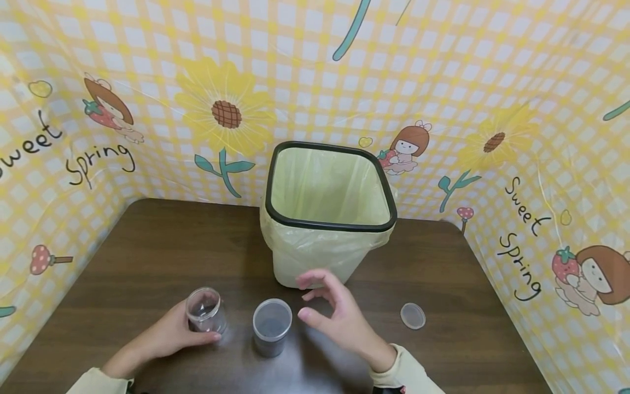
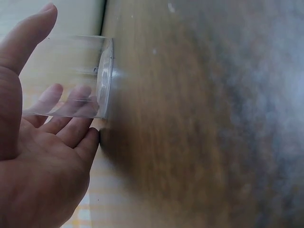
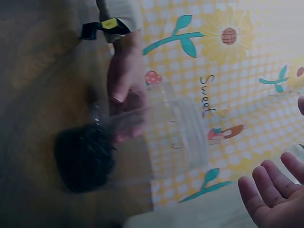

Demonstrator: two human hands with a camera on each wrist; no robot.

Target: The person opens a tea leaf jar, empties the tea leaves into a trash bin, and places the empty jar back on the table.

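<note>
My left hand holds a clear plastic jar that stands upright on the table at the left. In the left wrist view, fingers and thumb curve loosely round the see-through wall of this jar. A second clear jar stands to its right, with dark, crumpled-looking contents at its bottom. My right hand hovers just right of that second jar, fingers apart and bent a little, touching nothing. Farther right a round translucent lid lies flat on the table.
A pale waste bin with a black rim and a clear liner stands behind the jars. The dark wooden table is enclosed at the back and sides by a yellow checked cloth.
</note>
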